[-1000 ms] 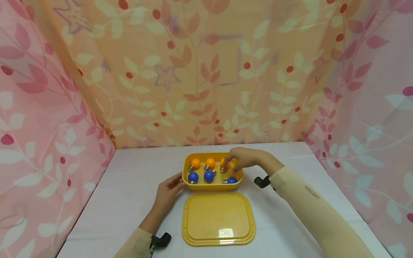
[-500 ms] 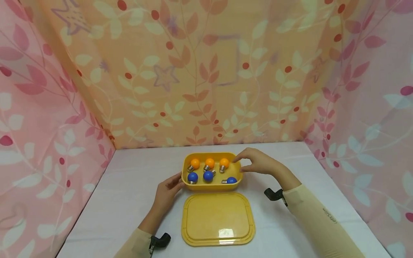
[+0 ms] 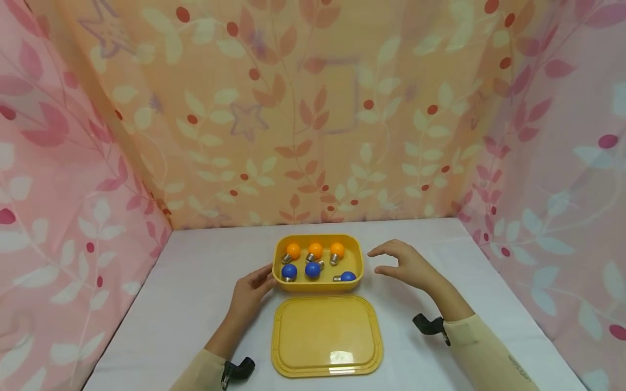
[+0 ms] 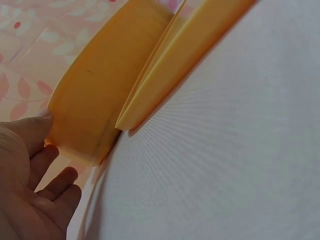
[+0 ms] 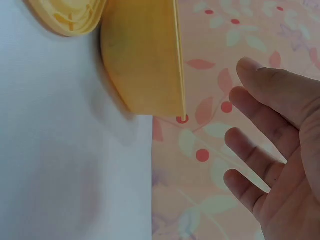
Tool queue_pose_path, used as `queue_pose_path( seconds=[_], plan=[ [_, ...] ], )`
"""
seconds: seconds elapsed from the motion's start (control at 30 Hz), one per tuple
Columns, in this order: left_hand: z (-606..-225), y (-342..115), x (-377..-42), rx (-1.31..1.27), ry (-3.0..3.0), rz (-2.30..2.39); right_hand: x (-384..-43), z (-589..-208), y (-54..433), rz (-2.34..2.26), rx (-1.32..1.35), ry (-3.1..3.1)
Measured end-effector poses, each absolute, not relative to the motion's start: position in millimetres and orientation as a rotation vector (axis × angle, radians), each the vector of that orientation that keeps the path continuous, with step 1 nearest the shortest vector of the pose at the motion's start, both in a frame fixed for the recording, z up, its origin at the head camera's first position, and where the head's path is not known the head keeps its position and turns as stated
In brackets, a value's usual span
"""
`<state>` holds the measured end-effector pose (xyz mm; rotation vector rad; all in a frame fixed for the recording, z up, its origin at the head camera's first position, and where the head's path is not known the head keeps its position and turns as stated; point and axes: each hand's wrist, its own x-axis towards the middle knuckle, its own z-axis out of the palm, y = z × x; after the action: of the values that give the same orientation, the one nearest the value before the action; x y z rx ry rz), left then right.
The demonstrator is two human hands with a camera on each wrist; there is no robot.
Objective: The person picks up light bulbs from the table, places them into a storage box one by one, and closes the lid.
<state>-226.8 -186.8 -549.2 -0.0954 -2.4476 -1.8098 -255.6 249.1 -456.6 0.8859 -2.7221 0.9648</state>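
A yellow plastic box (image 3: 318, 287) holds small light bulbs with silver screw bases. Three orange bulbs, such as the orange bulb (image 3: 337, 250), lie along its far side. Along its near side are three blue bulbs, among them the blue bulb (image 3: 313, 270) in the middle. My left hand (image 3: 248, 293) touches the box's left end, its thumb and fingertips right at the wall in the left wrist view. To the right of the box, my right hand (image 3: 408, 265) hovers with thumb and fingers spread apart and nothing between them.
A flat yellow lid (image 3: 326, 336) lies on the white table (image 3: 161, 304) just in front of the box. Patterned cloth (image 3: 293, 108) hangs behind the table and along both sides. Each wrist carries a black camera mount, such as the right mount (image 3: 427, 325).
My right hand has let go of the rightmost orange bulb, come out of the box and moved right. My left hand has stayed at the box's left end.
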Motion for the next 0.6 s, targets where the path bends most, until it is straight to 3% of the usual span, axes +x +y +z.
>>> queue_pose_path(
  seconds=[0.6],
  plan=[
    [-527.8,-198.8,-211.8,-0.212,-2.710,-1.624,-217.1,-488.5,275.2,1.196,0.661,-2.786]
  ],
)
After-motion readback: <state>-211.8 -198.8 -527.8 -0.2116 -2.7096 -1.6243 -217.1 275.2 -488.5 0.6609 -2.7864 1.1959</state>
